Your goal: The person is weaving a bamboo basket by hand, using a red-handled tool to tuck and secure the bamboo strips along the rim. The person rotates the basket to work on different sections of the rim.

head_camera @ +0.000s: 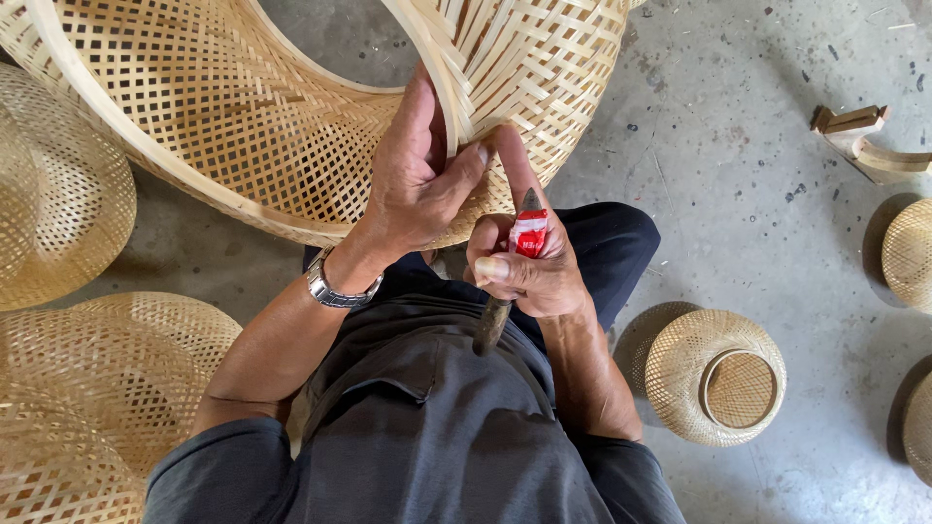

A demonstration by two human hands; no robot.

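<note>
While the left hand (413, 175) pinches the woven basket (291, 107) rim, the right hand (529, 267) grips a red-and-white-taped tool (515, 267) just below it, above grey concrete floor (738, 175).

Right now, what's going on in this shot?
A seated person is working on a large woven bamboo basket tilted over their lap. The left hand grips the basket's rim strip, thumb pressed near the weave. The right hand holds a small tool with a red wrap and dark handle, its tip at the rim. Finished woven pieces lie on the concrete floor.
</note>
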